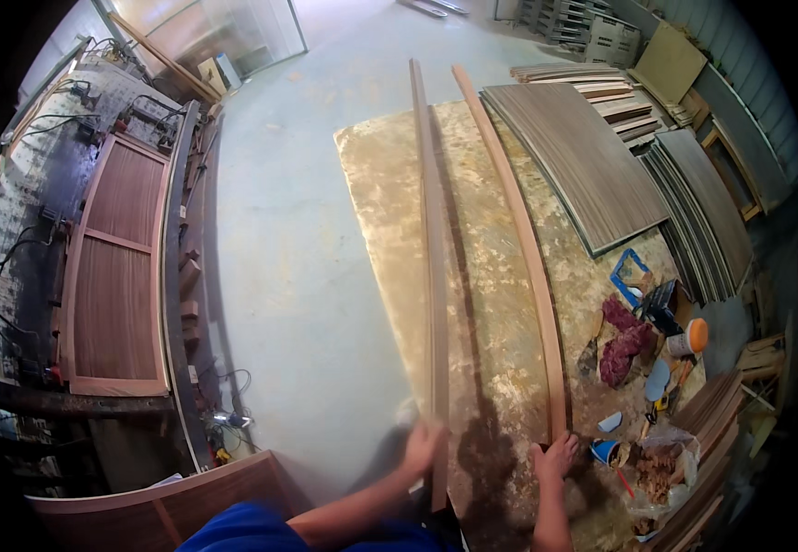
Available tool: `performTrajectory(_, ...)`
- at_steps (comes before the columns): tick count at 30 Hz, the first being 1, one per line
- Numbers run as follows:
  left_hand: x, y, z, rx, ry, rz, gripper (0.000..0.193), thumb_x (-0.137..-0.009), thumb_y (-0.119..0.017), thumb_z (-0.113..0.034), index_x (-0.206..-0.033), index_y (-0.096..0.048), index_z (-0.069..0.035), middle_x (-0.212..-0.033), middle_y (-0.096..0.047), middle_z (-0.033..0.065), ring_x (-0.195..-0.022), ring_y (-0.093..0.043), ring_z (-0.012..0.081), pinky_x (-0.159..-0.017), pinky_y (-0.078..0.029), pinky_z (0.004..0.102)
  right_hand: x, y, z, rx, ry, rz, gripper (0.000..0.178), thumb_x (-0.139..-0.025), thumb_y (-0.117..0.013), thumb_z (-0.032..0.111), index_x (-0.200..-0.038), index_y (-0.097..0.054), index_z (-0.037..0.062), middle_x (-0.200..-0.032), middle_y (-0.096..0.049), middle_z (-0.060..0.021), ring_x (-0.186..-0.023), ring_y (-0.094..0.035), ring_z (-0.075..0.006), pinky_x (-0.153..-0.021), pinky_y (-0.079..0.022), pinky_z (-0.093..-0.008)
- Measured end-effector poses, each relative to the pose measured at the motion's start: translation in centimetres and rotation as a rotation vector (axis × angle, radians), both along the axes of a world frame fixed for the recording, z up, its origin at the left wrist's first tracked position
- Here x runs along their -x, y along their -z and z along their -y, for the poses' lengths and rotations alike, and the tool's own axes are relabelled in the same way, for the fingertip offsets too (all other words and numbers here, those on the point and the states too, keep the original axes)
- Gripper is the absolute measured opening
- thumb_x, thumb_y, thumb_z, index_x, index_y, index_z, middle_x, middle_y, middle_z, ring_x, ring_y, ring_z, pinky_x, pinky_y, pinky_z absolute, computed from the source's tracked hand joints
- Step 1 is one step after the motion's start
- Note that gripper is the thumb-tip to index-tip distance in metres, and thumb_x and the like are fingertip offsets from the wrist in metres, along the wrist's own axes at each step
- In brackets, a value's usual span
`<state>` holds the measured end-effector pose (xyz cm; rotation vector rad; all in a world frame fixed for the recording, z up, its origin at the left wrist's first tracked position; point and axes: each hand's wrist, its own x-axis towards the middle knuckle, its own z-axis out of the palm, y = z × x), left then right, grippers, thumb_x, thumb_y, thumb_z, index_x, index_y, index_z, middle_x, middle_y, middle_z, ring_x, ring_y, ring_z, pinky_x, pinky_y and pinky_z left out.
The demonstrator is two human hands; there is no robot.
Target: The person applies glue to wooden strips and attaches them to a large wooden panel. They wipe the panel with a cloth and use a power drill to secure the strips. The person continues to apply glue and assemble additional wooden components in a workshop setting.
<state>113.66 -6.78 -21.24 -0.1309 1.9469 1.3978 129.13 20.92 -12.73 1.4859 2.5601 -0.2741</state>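
Two long wooden strips run away from me over a worn, stained board [376,198]. My left hand [424,448] is closed around the left wooden strip [434,304] near its near end, and that strip casts a shadow on the board. A pale, blurred patch shows by these fingers; I cannot make out what it is. At the near end of the right wooden strip [529,244], my right hand [557,454] grips the wood with the thumb on its left side.
To the left, a brown panelled door [123,262] lies on a machine bed. Dark wood-grain panels [583,152] are stacked at the far right. A maroon cloth [624,340], an orange-lidded tub [688,339], a blue cup [607,451] and a bag of brown scraps [665,469] sit near my right hand.
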Motion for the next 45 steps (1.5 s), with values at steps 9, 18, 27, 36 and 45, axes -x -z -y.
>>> performTrajectory(9,0.4,-13.4,3.2,0.164,-0.077,-0.548,0.074,-0.086,-0.073,-0.021,-0.147,-0.036,0.0,-0.122,-0.053,0.0276,-0.103,-0.061,0.0402,-0.092,-0.051,0.0475,-4.0,5.2,-3.3,0.045,-0.199,-0.191,0.054,-0.072,-0.083,0.017,-0.115,-0.056,0.0009,-0.124,-0.05,-0.0236,-0.122,-0.05,-0.0439,-0.102,-0.046,-0.0524)
performTrajectory(18,-13.7,-4.6,2.3,0.559,0.204,-0.532,0.065,-0.086,-0.073,-0.026,-0.136,-0.042,0.002,-0.122,-0.051,0.0323,-0.108,-0.056,0.0524,-0.091,-0.05,0.0552,-12.6,3.1,12.8,0.253,-0.254,-0.32,0.051,-0.071,-0.083,0.027,-0.106,-0.054,0.0016,-0.116,-0.051,-0.0232,-0.111,-0.052,-0.0446,-0.097,-0.045,-0.0542)
performTrajectory(27,0.6,-0.8,-7.0,0.516,0.192,-0.722,0.074,-0.088,-0.069,-0.051,-0.128,-0.052,0.008,-0.123,-0.058,0.0317,-0.112,-0.058,0.0461,-0.096,-0.049,0.0513,-3.3,3.8,14.8,0.22,-0.193,-0.462,0.122,-0.075,-0.081,0.058,-0.159,-0.017,-0.0025,-0.16,-0.028,-0.0283,-0.148,-0.027,-0.0474,-0.122,-0.023,-0.0576)
performTrajectory(36,2.4,-5.1,-18.3,0.602,0.367,-0.721,0.114,-0.077,-0.078,-0.058,-0.147,-0.031,0.018,-0.15,-0.039,0.0357,-0.143,-0.036,0.0475,-0.12,-0.028,0.0495,-0.7,9.8,14.2,0.089,-0.156,-0.313,0.099,-0.069,-0.091,0.018,-0.151,-0.037,0.0108,-0.152,-0.039,-0.0252,-0.141,-0.038,-0.045,-0.118,-0.034,-0.0507)
performTrajectory(45,2.8,-3.0,-14.6,0.459,0.461,-0.731,0.074,-0.086,-0.073,-0.046,-0.133,-0.054,0.007,-0.139,-0.052,0.0314,-0.125,-0.055,0.0429,-0.102,-0.047,0.049,-5.8,3.9,12.8,0.205,-0.113,-0.573,0.066,-0.08,-0.079,0.016,-0.137,-0.049,0.0006,-0.142,-0.046,-0.0251,-0.131,-0.046,-0.0447,-0.109,-0.042,-0.0515)
